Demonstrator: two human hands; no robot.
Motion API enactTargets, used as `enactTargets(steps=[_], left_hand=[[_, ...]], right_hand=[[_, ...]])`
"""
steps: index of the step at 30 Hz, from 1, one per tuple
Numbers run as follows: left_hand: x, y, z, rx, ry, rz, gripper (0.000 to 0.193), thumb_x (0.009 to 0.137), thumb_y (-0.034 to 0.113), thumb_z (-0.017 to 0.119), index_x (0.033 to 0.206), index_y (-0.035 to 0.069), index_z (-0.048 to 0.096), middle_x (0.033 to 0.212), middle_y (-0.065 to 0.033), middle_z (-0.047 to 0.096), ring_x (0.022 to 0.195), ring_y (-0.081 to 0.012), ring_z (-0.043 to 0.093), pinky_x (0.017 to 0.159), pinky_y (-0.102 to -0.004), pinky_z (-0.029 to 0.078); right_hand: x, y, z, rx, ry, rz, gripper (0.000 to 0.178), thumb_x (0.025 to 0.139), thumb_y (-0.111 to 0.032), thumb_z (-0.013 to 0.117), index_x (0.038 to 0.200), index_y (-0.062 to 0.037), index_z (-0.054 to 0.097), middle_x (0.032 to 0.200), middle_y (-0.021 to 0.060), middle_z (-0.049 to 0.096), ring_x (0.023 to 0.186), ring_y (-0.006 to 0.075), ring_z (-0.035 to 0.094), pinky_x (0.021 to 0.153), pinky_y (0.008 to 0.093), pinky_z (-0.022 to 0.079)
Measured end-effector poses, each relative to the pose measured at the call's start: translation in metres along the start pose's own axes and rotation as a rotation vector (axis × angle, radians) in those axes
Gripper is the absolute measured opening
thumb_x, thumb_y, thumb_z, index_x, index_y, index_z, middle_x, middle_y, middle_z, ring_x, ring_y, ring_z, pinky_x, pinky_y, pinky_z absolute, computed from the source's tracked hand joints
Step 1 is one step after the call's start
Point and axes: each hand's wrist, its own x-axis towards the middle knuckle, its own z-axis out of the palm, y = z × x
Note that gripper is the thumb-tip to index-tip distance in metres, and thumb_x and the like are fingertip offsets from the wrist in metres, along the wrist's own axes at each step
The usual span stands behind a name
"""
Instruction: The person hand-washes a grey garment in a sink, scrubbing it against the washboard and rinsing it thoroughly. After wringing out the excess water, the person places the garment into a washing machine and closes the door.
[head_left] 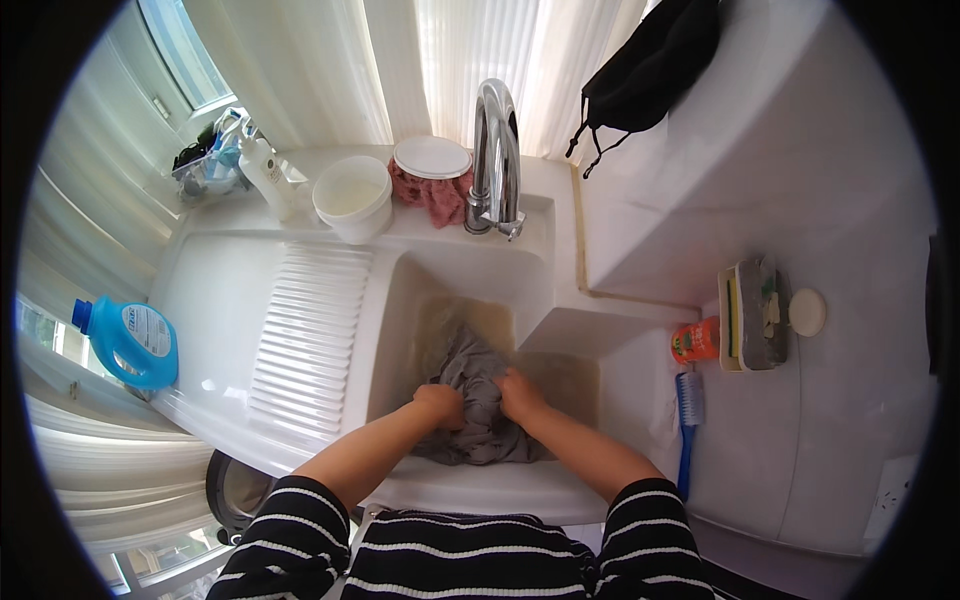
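We have the fingers of both hands curled inward, gripping a wet-looking grey cloth (478, 390); our fingertips are buried in its folds or turned from view. Our left hand (440, 405) makes a fist at the cloth's left side, and our right hand (519, 396) clasps its right side, slightly farther from us. The cloth lies bunched between our fingers, with one part reaching beyond them toward the far wall and a wider heap spreading below them toward our body. Around it, shallow brownish water (434, 325) covers the bottom of the white sink (472, 268).

To the left of the basin we see a ribbed washboard surface (312, 335), then a blue jug (142, 346). Behind the basin stand a chrome faucet (497, 150), a white tub (352, 203) and a pump bottle (264, 175), and a white lid (432, 157) rests on a pink cloth (447, 203). To our right are a blue brush (689, 425), an orange container (697, 341) and a pale holder (762, 325).
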Motion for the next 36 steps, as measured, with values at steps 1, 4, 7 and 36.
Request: enactTargets(steps=[1, 4, 7, 36], left_hand=[[-0.008, 0.002, -0.001, -0.012, -0.016, 0.01, 0.045, 0.079, 0.043, 0.063, 0.108, 0.01, 0.072, 0.111, -0.012, 0.07, 0.104, -0.0284, 0.067, 0.087, -0.041, 0.054], [-0.034, 0.013, -0.003, -0.033, -0.075, 0.042, 0.049, 0.078, 0.046, 0.063, 0.109, 0.009, 0.072, 0.112, -0.0132, 0.069, 0.105, -0.0292, 0.066, 0.088, -0.0408, 0.053], [-0.063, 0.021, -0.01, -0.016, -0.133, 0.087, 0.048, 0.077, 0.044, 0.065, 0.11, 0.009, 0.071, 0.113, -0.0136, 0.069, 0.104, -0.0293, 0.066, 0.088, -0.0412, 0.053], [0.053, -0.044, 0.011, -2.653, 0.118, 0.422, 0.054, 0.093, 0.061, 0.047, 0.103, 0.01, 0.061, 0.099, -0.0113, 0.066, 0.089, -0.0266, 0.064, 0.078, -0.0412, 0.054]], right_hand=[[0.015, -0.014, -0.013, -0.013, 0.084, -0.073, 0.024, 0.074, -0.007, 0.066, 0.098, -0.0053, 0.066, 0.101, 0.0129, 0.057, 0.099, 0.0367, 0.057, 0.084, 0.0435, 0.049], [0.028, -0.063, -0.042, 0.026, 0.269, -0.302, 0.013, 0.074, -0.004, 0.063, 0.086, -0.0046, 0.068, 0.096, 0.0121, 0.06, 0.095, 0.0365, 0.059, 0.081, 0.0433, 0.05], [0.021, -0.07, -0.04, 0.259, 0.32, -0.536, 0.013, 0.075, -0.006, 0.063, 0.087, -0.0058, 0.07, 0.099, 0.0122, 0.063, 0.097, 0.0356, 0.059, 0.082, 0.0419, 0.051], [0.033, -0.131, -0.021, 0.359, 0.365, -0.229, 0.021, 0.083, -0.031, 0.07, 0.096, -0.0143, 0.068, 0.083, 0.0067, 0.059, 0.068, 0.0296, 0.064, 0.06, 0.0395, 0.052]])
